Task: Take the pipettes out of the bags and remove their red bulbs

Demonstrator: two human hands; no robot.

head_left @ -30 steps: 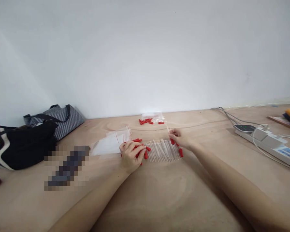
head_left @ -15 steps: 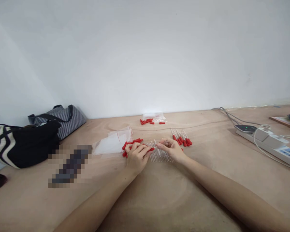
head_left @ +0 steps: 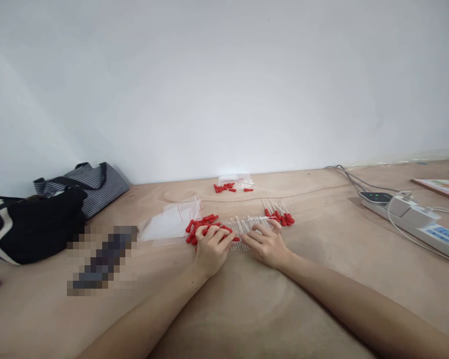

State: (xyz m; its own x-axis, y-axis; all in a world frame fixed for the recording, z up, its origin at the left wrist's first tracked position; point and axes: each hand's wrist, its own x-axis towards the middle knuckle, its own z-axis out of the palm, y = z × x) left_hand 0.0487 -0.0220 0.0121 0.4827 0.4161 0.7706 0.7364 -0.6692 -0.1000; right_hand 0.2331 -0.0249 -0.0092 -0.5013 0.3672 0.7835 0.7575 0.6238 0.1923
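Note:
My left hand (head_left: 211, 252) is closed, pinching a red rubber bulb (head_left: 235, 239) between thumb and fingertips. Facing it, my right hand (head_left: 268, 245) has its fingertips together at the bulb's open end, on what looks like a thin glass dropper tube, mostly covered by the fingers. Under and between both hands lies a row of clear glass tubes (head_left: 236, 223). A pile of loose red bulbs (head_left: 209, 219) sits behind my left hand. Just past my right hand's fingers lies a dropper (head_left: 260, 218) with a red end. Several assembled droppers (head_left: 287, 218) fan out beyond it.
Clear plastic zip bags (head_left: 168, 222) lie left of the bulbs. Further back are another bag (head_left: 235, 178) and more red bulbs (head_left: 224, 187). A pixelated dark object (head_left: 107, 257) and bags (head_left: 41, 224) are on the left; a power strip (head_left: 415, 219) with cables is on the right.
My right hand has turned, its fingers now lower and spread over the tubes. A red-ended dropper shows beyond its fingers. My left hand still grips a bulb. The view has shifted slightly.

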